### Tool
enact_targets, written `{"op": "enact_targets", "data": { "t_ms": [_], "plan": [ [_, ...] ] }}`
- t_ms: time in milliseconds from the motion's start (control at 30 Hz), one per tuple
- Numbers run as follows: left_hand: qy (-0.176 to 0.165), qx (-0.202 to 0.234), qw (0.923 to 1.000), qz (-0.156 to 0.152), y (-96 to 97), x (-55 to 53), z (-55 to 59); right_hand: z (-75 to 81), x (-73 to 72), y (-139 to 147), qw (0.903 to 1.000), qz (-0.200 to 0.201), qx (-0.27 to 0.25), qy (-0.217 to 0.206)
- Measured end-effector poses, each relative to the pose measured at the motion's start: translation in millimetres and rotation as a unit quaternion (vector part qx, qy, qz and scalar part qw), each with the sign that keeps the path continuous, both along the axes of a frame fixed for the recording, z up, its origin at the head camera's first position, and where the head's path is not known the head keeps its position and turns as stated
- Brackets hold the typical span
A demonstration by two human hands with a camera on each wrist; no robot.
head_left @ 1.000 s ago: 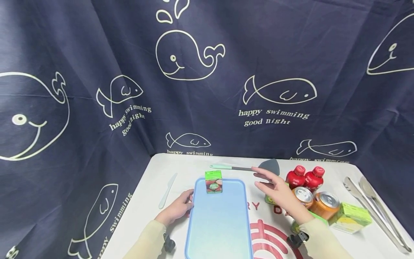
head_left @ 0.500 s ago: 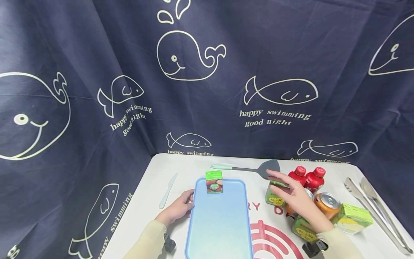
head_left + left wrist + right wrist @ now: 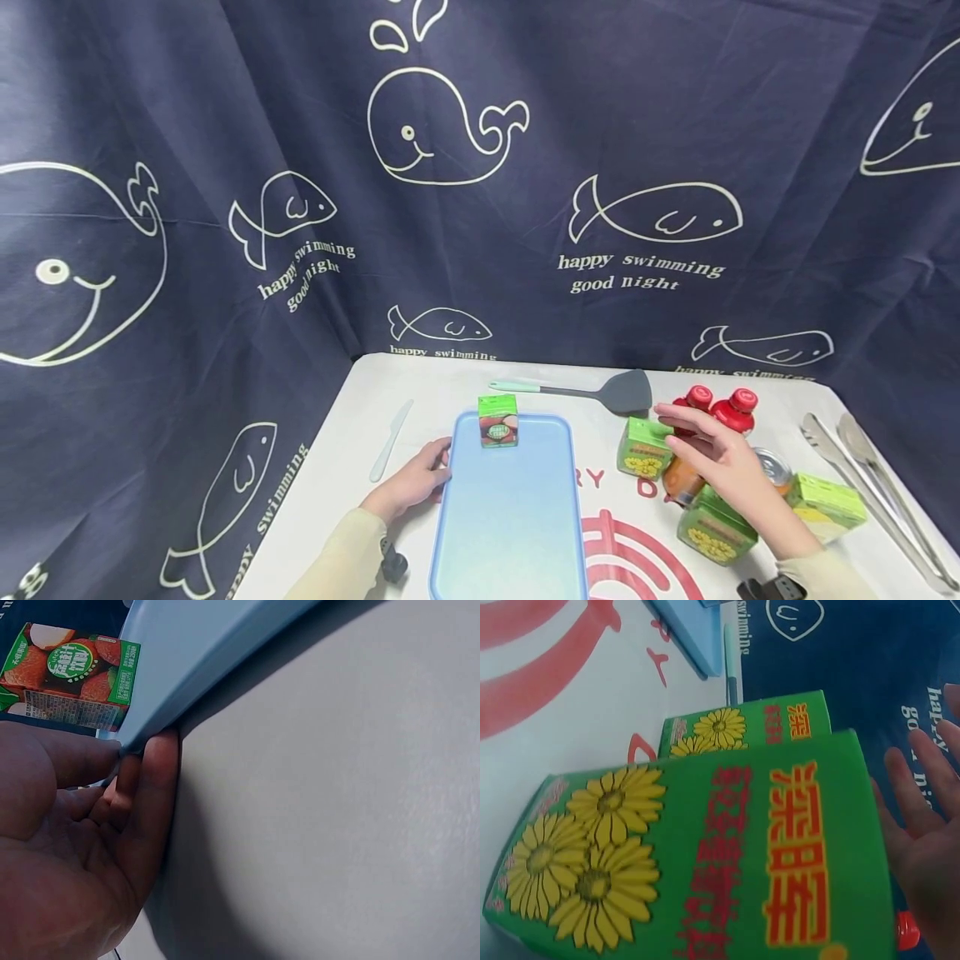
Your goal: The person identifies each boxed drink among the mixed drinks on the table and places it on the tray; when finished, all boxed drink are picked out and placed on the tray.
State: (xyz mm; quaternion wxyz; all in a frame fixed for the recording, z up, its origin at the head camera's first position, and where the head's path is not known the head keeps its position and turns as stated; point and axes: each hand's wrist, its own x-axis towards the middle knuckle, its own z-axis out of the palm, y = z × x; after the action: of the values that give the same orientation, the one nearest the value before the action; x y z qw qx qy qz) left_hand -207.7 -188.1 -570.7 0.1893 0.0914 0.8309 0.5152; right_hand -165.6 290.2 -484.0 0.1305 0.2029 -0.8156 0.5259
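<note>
My left hand [image 3: 415,482] grips the left edge of a light blue tray [image 3: 512,517]; in the left wrist view its thumb and fingers [image 3: 161,757] meet at the rim. At the tray's far end stands a small juice box [image 3: 498,422] with a green top and fruit pictures. My right hand [image 3: 716,454] hovers over the group of drinks, fingers spread and holding nothing. Below and beside it are two green drink cartons with yellow flowers, a nearer carton [image 3: 716,529] and a farther carton [image 3: 643,450]. An orange can [image 3: 681,482] is partly hidden by the hand.
Two red bottles [image 3: 733,410], another can [image 3: 775,468] and a yellow-green carton [image 3: 825,507] surround the right hand. Metal tongs and a serving utensil [image 3: 870,483] lie at the right edge. A spatula [image 3: 626,392] lies behind, a pale knife [image 3: 391,442] at left.
My right hand has moved right, from beside the spatula's head to over the drinks, uncovering the spatula and the flowered cartons. My left hand has stayed at the tray's edge.
</note>
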Motion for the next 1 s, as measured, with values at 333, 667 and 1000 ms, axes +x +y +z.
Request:
{"op": "enact_targets", "data": {
  "t_ms": [333, 667, 1000],
  "plan": [
    [0.005, -0.024, 0.9997, -0.002, 0.0, -2.3, -7.7, 3.0, 9.3, 18.1, 1.0, -0.001, 0.004, -0.002],
    [0.007, -0.012, 0.9999, -0.009, 0.4, -1.7, -4.8, -0.5, 19.8, 41.5, 0.9989, -0.036, 0.027, 0.016],
    [0.014, -0.008, 0.9998, -0.015, 1.3, 1.5, 2.7, 3.1, 28.4, 57.8, 0.9966, -0.067, 0.045, 0.015]
  ]
}}
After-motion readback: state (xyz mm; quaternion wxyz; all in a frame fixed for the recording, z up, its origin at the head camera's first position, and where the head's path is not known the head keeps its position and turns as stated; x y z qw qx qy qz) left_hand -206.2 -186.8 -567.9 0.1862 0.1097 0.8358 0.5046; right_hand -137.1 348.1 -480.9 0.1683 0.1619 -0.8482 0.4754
